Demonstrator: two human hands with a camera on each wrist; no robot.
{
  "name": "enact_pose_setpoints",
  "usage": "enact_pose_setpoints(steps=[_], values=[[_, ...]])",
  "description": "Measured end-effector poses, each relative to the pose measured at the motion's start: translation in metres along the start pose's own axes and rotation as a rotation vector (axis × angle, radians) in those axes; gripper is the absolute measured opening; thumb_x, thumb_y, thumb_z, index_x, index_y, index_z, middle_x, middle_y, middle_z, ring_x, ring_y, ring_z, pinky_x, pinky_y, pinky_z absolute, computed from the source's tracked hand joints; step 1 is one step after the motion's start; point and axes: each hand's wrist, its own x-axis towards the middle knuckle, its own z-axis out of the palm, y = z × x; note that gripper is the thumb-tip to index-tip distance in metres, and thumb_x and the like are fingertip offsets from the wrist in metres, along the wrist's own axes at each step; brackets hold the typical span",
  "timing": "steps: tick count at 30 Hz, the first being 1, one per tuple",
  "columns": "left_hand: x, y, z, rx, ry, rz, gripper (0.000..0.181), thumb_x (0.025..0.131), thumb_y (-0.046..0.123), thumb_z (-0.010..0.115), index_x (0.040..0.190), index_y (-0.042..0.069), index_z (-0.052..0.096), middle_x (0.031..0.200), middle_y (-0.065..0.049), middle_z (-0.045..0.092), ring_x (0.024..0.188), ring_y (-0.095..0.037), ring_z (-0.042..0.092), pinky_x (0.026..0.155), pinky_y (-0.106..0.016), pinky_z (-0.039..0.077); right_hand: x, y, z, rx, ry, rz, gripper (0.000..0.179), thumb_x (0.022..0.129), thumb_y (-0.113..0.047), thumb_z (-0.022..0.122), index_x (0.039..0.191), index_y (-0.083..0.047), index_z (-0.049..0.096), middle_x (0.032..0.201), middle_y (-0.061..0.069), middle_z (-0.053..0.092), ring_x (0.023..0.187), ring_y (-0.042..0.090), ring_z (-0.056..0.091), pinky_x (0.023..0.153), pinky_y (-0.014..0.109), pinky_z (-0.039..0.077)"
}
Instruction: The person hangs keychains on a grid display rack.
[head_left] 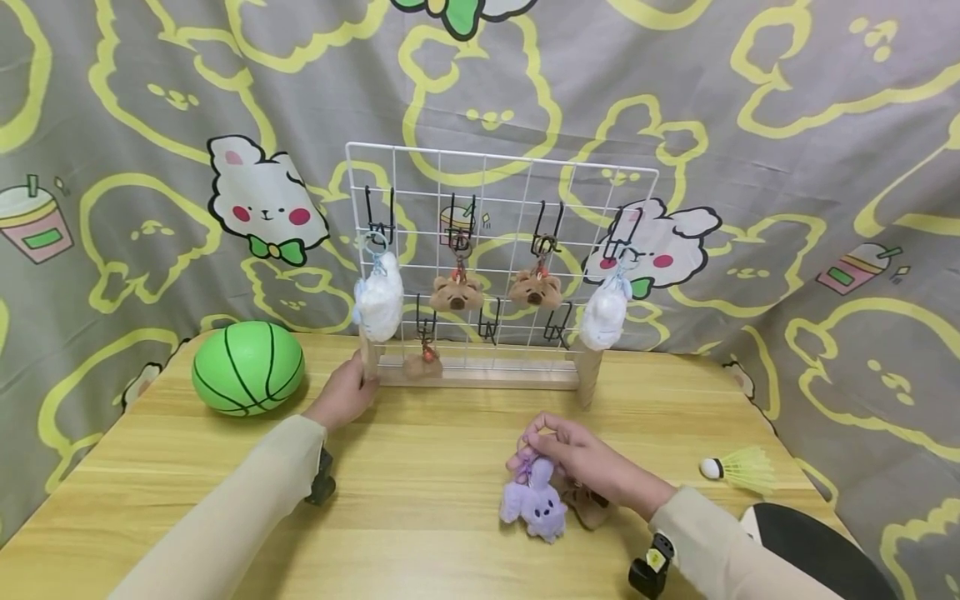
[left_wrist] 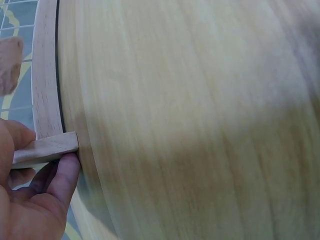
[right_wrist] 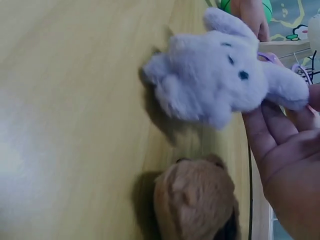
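My right hand (head_left: 573, 454) pinches the ring of a purple plush keychain (head_left: 536, 504), which hangs below the fingers near the table. Beside it, partly behind that hand, lies a brown plush keychain (right_wrist: 197, 200). My left hand (head_left: 347, 390) grips the wooden foot (left_wrist: 47, 149) at the left end of a white wire grid rack (head_left: 487, 250), thumb on one side and fingers on the other. On the rack's black hooks hang two white plush keychains (head_left: 381, 300) at the outer sides, two brown bear keychains (head_left: 457, 292) between them and another brown keychain (head_left: 424, 363) lower left.
A green ball (head_left: 249, 368) with black lines sits on the wooden table (head_left: 420, 500) at the left. To the right lie a yellow shuttlecock (head_left: 741, 469) and a black, white-edged paddle-like object (head_left: 810, 554). A patterned grey curtain (head_left: 480, 92) hangs behind the rack.
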Motion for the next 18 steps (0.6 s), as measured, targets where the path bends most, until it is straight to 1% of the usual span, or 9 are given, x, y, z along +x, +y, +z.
enact_pose_setpoints(steps=[3,5,9,11,12,14,18], values=[[0.0,0.0,0.0,-0.004,0.004,0.003,0.045,0.102,0.001,0.051,0.142,-0.016,0.041,0.131,-0.041,0.059,0.102,-0.041,0.064,0.091,-0.056,0.055,0.006,-0.002,0.002,-0.006,0.034,-0.04,0.03,0.113,-0.026,0.044,0.121,0.001,0.052,0.117,0.012,0.078,0.106,0.018,0.077,0.086,0.024,0.062],[-0.001,0.001,-0.001,-0.003,0.01,0.0,0.044,0.101,0.0,0.051,0.141,-0.016,0.042,0.13,-0.041,0.059,0.102,-0.042,0.064,0.091,-0.057,0.056,0.012,-0.004,0.004,0.004,0.051,-0.07,0.029,0.113,-0.024,0.043,0.122,0.002,0.052,0.116,0.009,0.079,0.106,0.018,0.076,0.087,0.025,0.062],[-0.001,0.002,-0.001,-0.009,0.012,0.003,0.048,0.101,-0.001,0.051,0.145,-0.016,0.039,0.135,-0.043,0.056,0.106,-0.045,0.065,0.092,-0.058,0.057,0.024,-0.011,0.006,0.041,0.1,-0.155,0.029,0.114,-0.018,0.041,0.122,0.008,0.049,0.109,-0.003,0.079,0.103,0.012,0.076,0.082,0.025,0.063],[0.001,0.002,0.0,-0.016,0.012,0.005,0.049,0.102,-0.001,0.051,0.147,-0.016,0.039,0.138,-0.043,0.055,0.108,-0.046,0.064,0.094,-0.058,0.056,0.029,-0.017,0.006,0.062,0.14,-0.195,0.029,0.114,-0.016,0.04,0.123,0.01,0.046,0.107,-0.006,0.079,0.099,0.009,0.075,0.079,0.025,0.064],[0.001,0.002,0.001,-0.019,0.013,0.007,0.05,0.102,-0.001,0.05,0.148,-0.015,0.038,0.14,-0.043,0.054,0.11,-0.046,0.064,0.095,-0.059,0.056,0.032,-0.019,0.006,0.066,0.164,-0.212,0.029,0.114,-0.016,0.04,0.124,0.012,0.044,0.107,-0.005,0.079,0.098,0.008,0.075,0.078,0.025,0.064],[0.002,0.003,0.002,-0.02,0.017,0.007,0.049,0.102,-0.001,0.05,0.147,-0.016,0.039,0.137,-0.043,0.055,0.107,-0.046,0.064,0.094,-0.059,0.056,0.038,-0.024,0.007,0.063,0.212,-0.226,0.029,0.114,-0.016,0.04,0.127,0.01,0.043,0.111,0.003,0.08,0.096,0.008,0.076,0.079,0.027,0.064],[0.0,0.003,0.001,-0.011,0.028,0.009,0.047,0.101,-0.001,0.051,0.144,-0.017,0.04,0.133,-0.043,0.057,0.102,-0.043,0.065,0.092,-0.057,0.056,0.051,-0.034,0.009,0.034,0.281,-0.241,0.03,0.114,-0.02,0.04,0.131,0.004,0.044,0.128,0.025,0.072,0.097,0.009,0.076,0.085,0.031,0.064]])
